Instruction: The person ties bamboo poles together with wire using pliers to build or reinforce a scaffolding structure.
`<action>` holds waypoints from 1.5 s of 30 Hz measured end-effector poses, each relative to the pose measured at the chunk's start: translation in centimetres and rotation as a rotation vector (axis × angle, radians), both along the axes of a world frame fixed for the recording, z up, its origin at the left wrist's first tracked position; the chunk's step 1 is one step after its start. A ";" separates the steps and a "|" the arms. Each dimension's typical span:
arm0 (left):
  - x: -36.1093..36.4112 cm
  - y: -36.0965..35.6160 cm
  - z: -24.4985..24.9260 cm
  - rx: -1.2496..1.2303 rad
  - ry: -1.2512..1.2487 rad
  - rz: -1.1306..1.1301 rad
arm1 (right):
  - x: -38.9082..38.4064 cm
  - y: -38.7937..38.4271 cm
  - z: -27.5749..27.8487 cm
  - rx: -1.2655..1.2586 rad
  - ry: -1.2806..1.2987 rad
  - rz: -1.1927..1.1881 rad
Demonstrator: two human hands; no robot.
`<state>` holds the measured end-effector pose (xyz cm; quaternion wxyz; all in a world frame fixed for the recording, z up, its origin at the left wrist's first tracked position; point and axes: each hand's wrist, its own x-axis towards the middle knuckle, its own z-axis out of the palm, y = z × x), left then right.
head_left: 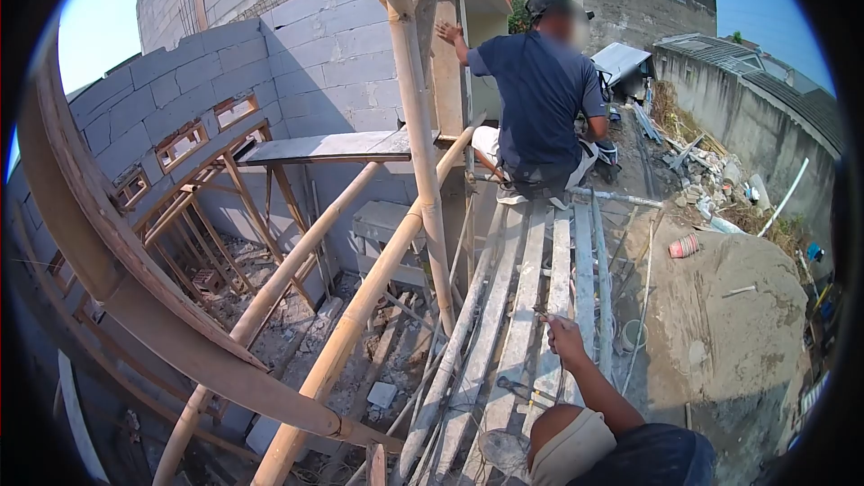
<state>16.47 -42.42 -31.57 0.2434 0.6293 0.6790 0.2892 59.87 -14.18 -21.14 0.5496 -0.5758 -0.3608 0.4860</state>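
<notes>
My right hand (565, 342) reaches over the scaffold planks (517, 306), its fingers closed around a small, thin, dark item too small to name. Near my bent knee (551, 432), a hammer-like tool (525, 391) lies on the planks. A round, grey, dusty object (504, 452) is beside the knee. My left hand is out of view. At the far end of the planks a co-worker (540, 99) in a dark shirt sits facing away, one hand (448, 32) raised by the column.
Bamboo poles (360, 306) cross at left, with an upright pole (414, 117) ahead. Below lies a rubble-strewn floor. A grey block wall (333, 54) stands behind. At right are a sand pile (738, 306), a reddish bucket stack (684, 247), debris and a boundary wall (756, 117).
</notes>
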 end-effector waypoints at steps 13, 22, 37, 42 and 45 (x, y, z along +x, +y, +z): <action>0.0 0.7 0.1 0.030 -0.010 -0.015 | 0.1 -0.2 -0.1 0.018 -0.014 0.010; 0.0 1.7 0.5 0.123 -0.012 -0.047 | 0.2 0.1 0.1 -0.004 -0.013 0.001; 0.1 1.2 6.3 -0.283 -0.071 -0.106 | 1.4 4.7 6.7 0.194 -0.092 0.112; 1.0 1.9 8.1 -0.299 -0.101 -0.082 | 2.5 7.4 5.8 0.212 -0.165 0.100; 0.9 2.2 8.0 -0.336 -0.102 -0.063 | 3.3 9.6 5.3 0.217 -0.173 0.095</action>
